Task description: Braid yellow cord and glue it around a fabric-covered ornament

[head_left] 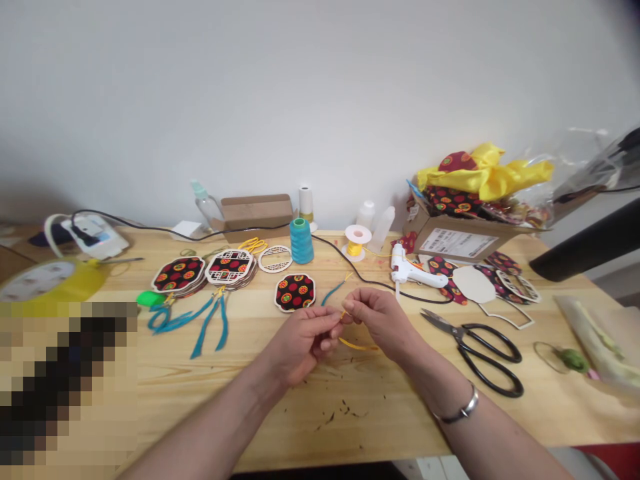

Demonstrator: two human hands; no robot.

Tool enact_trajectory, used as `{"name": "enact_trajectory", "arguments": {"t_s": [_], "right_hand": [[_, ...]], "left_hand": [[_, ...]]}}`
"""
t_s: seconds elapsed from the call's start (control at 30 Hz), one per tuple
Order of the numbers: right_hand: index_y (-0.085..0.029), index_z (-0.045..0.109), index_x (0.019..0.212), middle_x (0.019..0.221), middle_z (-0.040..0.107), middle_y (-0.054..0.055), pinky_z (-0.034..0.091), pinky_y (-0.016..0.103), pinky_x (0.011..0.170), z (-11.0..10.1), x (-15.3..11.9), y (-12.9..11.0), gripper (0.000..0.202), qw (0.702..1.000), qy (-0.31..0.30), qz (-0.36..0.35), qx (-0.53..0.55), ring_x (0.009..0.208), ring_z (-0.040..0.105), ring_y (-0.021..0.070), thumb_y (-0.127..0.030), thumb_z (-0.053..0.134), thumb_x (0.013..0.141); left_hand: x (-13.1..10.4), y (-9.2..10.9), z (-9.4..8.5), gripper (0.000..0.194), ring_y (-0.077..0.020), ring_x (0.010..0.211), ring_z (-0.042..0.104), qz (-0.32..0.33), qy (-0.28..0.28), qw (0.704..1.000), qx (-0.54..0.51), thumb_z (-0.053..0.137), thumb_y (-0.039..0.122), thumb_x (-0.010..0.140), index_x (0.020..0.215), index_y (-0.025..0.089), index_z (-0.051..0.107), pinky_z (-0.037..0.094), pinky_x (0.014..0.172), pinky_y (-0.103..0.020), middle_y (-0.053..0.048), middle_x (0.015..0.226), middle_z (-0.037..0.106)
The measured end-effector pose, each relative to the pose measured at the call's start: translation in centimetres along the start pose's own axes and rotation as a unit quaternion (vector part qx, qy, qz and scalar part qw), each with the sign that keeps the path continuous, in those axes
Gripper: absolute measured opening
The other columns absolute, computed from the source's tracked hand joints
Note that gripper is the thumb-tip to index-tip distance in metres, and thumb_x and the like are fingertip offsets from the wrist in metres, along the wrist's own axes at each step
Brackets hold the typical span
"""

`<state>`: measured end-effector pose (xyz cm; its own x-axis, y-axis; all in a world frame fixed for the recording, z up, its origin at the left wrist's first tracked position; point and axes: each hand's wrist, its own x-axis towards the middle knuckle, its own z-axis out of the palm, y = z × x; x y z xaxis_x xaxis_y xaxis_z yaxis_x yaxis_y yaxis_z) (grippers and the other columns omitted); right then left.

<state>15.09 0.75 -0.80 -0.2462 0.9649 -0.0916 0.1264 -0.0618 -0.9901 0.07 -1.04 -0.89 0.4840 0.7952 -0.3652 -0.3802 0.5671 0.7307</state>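
The wooden table (380, 427) runs out of view at the bottom, and coarse blurred squares cover its lower left corner. On the right, a cardboard box (453, 243) is so heaped with cloth and plastic that its inside is hidden. The yellow tape roll (93, 277) is cut off at the left edge. Over the middle, the left hand (307, 337) and right hand (375, 313) meet, each grip pinched on a yellow cord (357, 344), most of the pinched part covered by fingers. Black scissors (460, 335) lie open beside the right forearm. A patterned piece (295, 292) sits just behind the left hand. A teal strip (333, 291) passes behind the hands; whether it joins the cord, whose loose tail shows below them, I cannot tell
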Motion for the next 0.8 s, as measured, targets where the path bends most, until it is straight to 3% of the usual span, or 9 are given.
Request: {"name": "enact_trajectory", "arguments": {"t_s": [0.33, 0.57, 0.7, 0.8], "right_hand": [[-0.016, 0.054, 0.062, 0.058, 0.051, -0.003, 0.035, 0.022, 0.054, -0.06, 0.06, -0.15, 0.019, 1.000, 0.001, -0.009, -0.004, 0.055, 0.043, 0.0091, -0.030, 0.055, 0.075], [-0.017, 0.056, 0.069, 0.063, 0.053, -0.002, 0.037, 0.023, 0.057, -0.55, -0.02, -0.59, 0.012, 0.993, 0.061, -0.080, -0.055, 0.059, 0.045, 0.0100, -0.026, 0.054, 0.077], [-0.018, 0.057, 0.070, 0.069, 0.056, -0.001, 0.039, 0.024, 0.062, -0.68, -0.15, -0.50, 0.006, 0.985, 0.057, -0.135, -0.091, 0.065, 0.049, 0.0115, -0.021, 0.056, 0.075], [-0.018, 0.058, 0.073, 0.069, 0.057, -0.001, 0.040, 0.024, 0.060, -0.74, -0.12, -0.60, 0.009, 0.992, 0.025, -0.102, -0.073, 0.063, 0.050, 0.0112, -0.026, 0.057, 0.076]], "left_hand": [[-0.09, 0.00, 0.13, 0.014, -0.0013, 0.040, 0.036, 0.055, 0.037, 0.995, 0.078, 0.060, 0.023, 0.074, 0.071, 0.010, 0.062, 0.016, 0.041, -0.017, 0.003, 0.052, 0.048], [-0.24, 0.04, 0.36, 0.017, -0.0021, 0.040, 0.034, 0.083, 0.073, 0.988, 0.110, 0.060, 0.026, 0.073, 0.069, 0.010, 0.061, 0.018, 0.042, -0.018, 0.003, 0.051, 0.048], [-0.23, 0.13, 0.48, 0.017, -0.0029, 0.041, 0.034, 0.100, 0.080, 0.983, 0.133, 0.059, 0.026, 0.073, 0.067, 0.011, 0.060, 0.020, 0.042, -0.018, 0.004, 0.050, 0.048], [-0.35, 0.25, 0.65, 0.017, -0.0039, 0.043, 0.034, 0.116, 0.091, 0.974, 0.175, 0.058, 0.027, 0.073, 0.064, 0.012, 0.059, 0.022, 0.043, -0.018, 0.004, 0.050, 0.047]]}}
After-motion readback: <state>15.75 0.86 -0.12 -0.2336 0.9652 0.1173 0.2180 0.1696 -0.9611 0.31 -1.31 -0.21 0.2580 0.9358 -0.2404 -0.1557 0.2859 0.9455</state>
